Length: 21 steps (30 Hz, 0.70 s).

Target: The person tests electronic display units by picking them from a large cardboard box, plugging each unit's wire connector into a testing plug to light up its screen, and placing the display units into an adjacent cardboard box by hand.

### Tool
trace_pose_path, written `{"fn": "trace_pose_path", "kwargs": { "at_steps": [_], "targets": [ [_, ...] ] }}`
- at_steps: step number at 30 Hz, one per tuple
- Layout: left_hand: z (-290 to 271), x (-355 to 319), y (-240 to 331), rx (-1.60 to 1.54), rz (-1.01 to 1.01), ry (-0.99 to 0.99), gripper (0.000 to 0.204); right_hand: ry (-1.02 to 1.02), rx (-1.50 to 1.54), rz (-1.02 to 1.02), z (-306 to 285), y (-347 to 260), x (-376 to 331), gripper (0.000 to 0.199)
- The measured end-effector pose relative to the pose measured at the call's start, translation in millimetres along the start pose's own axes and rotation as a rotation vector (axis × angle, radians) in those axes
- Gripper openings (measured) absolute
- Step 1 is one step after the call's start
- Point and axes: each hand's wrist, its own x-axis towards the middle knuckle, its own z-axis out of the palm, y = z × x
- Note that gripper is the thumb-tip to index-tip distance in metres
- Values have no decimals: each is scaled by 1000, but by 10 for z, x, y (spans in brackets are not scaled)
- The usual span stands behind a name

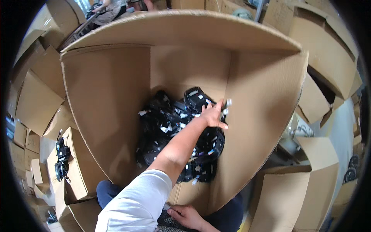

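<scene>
Left hand (213,114) spread, partly hiding black unit (195,98); right hand (188,216) curled, contents unclear.

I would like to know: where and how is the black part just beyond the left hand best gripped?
Probably grip the black part by its left and right edges, from above: its upper face lies mostly uncovered, while other black parts crowd its near side.

We see matt corrugated cardboard in the big box (266,92), glossy plastic on the black parts (156,133) inside, and matt cloth on the near white sleeve (133,205).
</scene>
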Motion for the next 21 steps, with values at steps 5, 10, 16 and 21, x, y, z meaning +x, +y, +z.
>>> {"fn": "trace_pose_path", "kwargs": {
  "at_steps": [5,10,16,21],
  "targets": [
    [86,-206,326,277,-233,55,77,55,57,121,118,-151,-100,24],
    [110,-495,468,314,-236,88,61,34,-7,99,245,-188,-177,24],
    [168,-1525,292,271,16,326,54,-57,-222,43,438,-140,-275,33],
    [140,-2740,208,-49,97,514,56,29,-280,75,660,33,-412,35]
  ]
}}
